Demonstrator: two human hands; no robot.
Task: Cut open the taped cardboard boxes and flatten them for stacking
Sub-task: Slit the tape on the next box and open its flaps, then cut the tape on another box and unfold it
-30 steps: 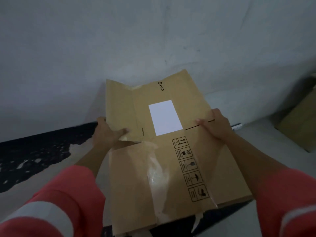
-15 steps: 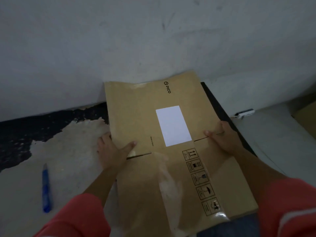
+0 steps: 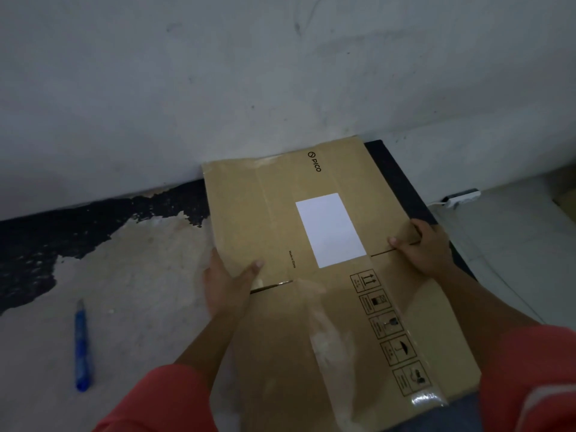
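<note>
A flattened brown cardboard box (image 3: 271, 213) with a white label and handling symbols lies low over the floor, its far end near the wall. My left hand (image 3: 227, 285) grips its left edge, thumb on top by a flap slit. My right hand (image 3: 424, 244) grips the right edge, thumb on top at the other slit. Clear tape remnants shine along the middle seam and near corner. A blue utility knife (image 3: 81, 347) lies on the floor to the left, apart from both hands.
A grey wall (image 3: 280, 73) rises just behind the box. A dark mat (image 3: 402, 185) shows under the box's right side. A white power strip (image 3: 461, 196) lies on the floor at right. Another cardboard piece (image 3: 565, 194) sits at the far right edge.
The box went from raised and partly folded at the left flap to flat and lowered toward the floor. Both hands kept their grip on its edges. The knife came into view.
</note>
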